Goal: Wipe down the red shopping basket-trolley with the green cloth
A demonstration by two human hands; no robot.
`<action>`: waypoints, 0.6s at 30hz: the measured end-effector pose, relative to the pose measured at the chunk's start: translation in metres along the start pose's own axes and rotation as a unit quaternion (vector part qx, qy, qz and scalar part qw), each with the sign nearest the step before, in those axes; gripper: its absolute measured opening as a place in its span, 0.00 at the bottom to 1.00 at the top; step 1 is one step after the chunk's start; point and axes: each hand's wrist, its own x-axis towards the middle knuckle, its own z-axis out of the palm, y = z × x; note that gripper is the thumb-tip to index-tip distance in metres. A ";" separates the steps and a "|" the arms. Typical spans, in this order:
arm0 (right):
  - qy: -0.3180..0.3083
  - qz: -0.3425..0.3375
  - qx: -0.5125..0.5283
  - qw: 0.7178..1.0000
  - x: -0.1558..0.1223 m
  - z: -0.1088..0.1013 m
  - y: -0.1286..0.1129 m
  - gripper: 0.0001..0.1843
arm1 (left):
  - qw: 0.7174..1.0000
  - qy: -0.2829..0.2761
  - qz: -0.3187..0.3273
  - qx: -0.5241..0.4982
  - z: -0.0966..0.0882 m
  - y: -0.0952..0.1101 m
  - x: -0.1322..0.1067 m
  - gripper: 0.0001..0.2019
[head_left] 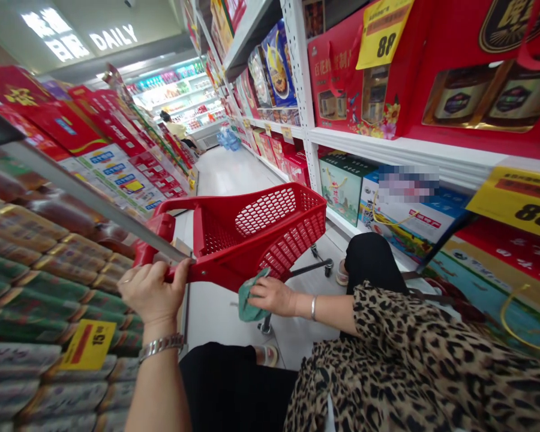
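A red plastic shopping cart (225,264) stands in the aisle in front of me, its basket walls pierced with holes. My left hand (155,288) is wrapped round the cart's red handle at the near left end, thumb on top. A green cloth (252,303) is gripped in my right hand (274,296), pressed against the lower side of the basket. Part of the cloth hangs below the fingers. The right fingertips are partly buried in its folds. Under the basket, a metal leg with a caster wheel (327,268) shows.
White shelves (387,144) with red gift boxes and yellow price tags line the right side, close to my knee. Stacked packaged goods (36,288) rise on the left. Farther down the aisle, a person (175,127) is near lit shelves and blue wrapped packs (228,139).
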 end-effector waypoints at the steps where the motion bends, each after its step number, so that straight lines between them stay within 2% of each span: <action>1: 0.000 -0.023 -0.002 1.000 0.004 0.000 -0.002 0.09 | 1.000 -0.001 0.001 0.001 -0.001 -0.001 -0.001 0.22; 4: 0.004 -0.026 -0.016 1.000 0.010 -0.002 0.006 0.09 | 1.000 -0.002 0.001 0.006 -0.002 -0.005 -0.002 0.21; 8: 0.026 0.035 -0.054 0.998 0.001 -0.012 0.037 0.08 | 1.000 0.002 -0.008 0.000 -0.004 -0.010 -0.002 0.21; 14: -0.002 0.157 -0.053 0.986 -0.038 -0.044 0.090 0.12 | 1.000 -0.001 -0.021 -0.017 -0.006 -0.008 -0.002 0.21; 18: -0.022 0.257 -0.072 0.964 -0.068 -0.074 0.129 0.16 | 1.000 -0.004 -0.022 -0.014 -0.004 -0.007 -0.002 0.21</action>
